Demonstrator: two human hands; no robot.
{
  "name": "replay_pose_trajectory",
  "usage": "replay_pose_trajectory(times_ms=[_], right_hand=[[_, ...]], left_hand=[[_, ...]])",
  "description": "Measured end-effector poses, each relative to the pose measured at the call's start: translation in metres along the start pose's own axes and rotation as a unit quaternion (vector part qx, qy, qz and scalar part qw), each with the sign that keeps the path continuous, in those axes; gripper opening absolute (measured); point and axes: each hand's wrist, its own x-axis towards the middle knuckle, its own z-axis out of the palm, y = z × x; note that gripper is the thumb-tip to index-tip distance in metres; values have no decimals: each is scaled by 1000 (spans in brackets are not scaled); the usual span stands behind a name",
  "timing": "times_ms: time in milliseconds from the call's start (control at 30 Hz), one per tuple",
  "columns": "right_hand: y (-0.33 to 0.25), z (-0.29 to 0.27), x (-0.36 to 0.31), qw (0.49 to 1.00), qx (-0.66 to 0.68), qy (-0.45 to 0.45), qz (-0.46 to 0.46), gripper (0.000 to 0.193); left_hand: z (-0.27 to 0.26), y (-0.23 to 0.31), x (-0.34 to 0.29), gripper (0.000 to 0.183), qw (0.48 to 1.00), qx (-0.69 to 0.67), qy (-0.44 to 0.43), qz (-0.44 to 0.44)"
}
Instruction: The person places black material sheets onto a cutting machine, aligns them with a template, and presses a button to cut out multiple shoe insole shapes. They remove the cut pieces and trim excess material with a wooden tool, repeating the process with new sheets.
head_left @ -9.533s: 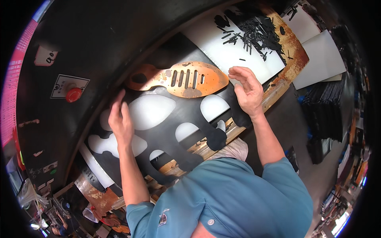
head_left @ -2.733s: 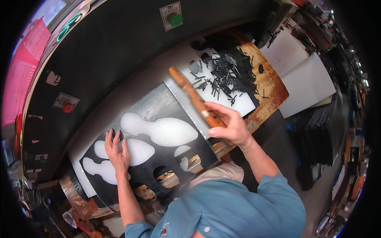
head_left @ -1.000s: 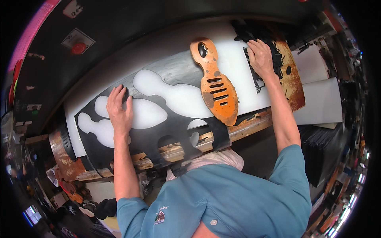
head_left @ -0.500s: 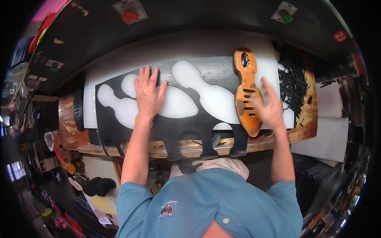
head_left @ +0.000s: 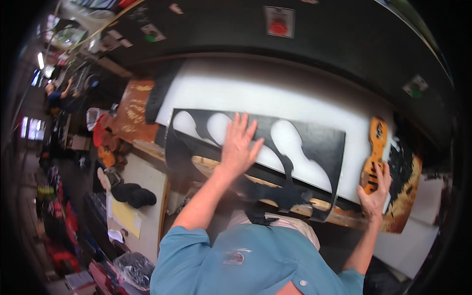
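Observation:
My left hand (head_left: 240, 146) lies flat on a black sheet (head_left: 255, 119), fingers spread, partly over one of its cut-out openings. The sheet has several sole-shaped holes, and its near part droops over the bench's front edge. At the right, my right hand (head_left: 374, 194) holds the lower end of an orange sole-shaped cutting die (head_left: 377, 142), thumb on one side and fingers over its slots. The die rests on or just above the right part of the white board (head_left: 221, 88), beside the sheet and apart from it.
Black scrap strips (head_left: 402, 164) lie heaped right of the die on a worn brown surface (head_left: 408, 196). A dark machine beam (head_left: 221, 29) with a red button (head_left: 278, 28) spans the far side. At the left, a side table (head_left: 142, 179) carries black pieces (head_left: 133, 194).
The orange die has moved right, off the black sheet, with my right hand now on it. The sheet has slid nearer to me, drooping further over the edge. The view has turned left.

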Motion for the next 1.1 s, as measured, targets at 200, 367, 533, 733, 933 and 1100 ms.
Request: replay_pose_trajectory(times_ms=[200, 367, 533, 733, 933, 1100], right_hand=[[-38, 25, 16, 996, -5, 49, -73, 76], [-128, 106, 15, 973, -30, -21, -227, 86], [-135, 108, 4, 969, 41, 81, -229, 64], [-170, 119, -40, 979, -6, 134, -155, 55], [-200, 112, -99, 979, -37, 193, -54, 34], [-203, 117, -190, 971, -20, 234, -50, 20]], left_hand=[[-33, 21, -52, 66, 998, -24, -40, -47], [-39, 10, -58, 67, 996, -17, -76, -42], [-47, -31, -52, 70, 994, -48, -99, 13], [-61, -59, -36, 62, 990, -29, -74, 114], [-54, -72, -24, 19, 974, -128, -102, 157], [-65, -40, -31, 9, 931, -195, -193, 240]])
